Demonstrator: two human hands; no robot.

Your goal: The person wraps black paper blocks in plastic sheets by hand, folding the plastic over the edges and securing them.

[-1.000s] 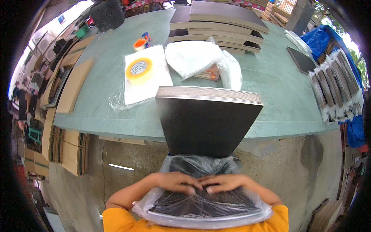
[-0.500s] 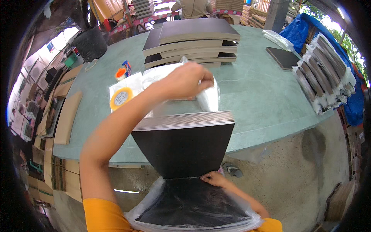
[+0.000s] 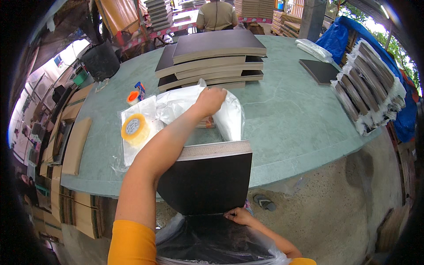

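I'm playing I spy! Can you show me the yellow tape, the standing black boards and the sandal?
Yellow tape (image 3: 145, 128): head view, ring's right side.
Standing black boards (image 3: 210, 182): head view, front face.
Sandal (image 3: 265, 202): head view, upper side.

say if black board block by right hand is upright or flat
Roughly upright: the black board block shows its pale layered edge uppermost.

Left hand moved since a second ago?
Yes, forward: judged against the green table, the left hand has gone from short of the near edge to over the tabletop, at the white plastic.
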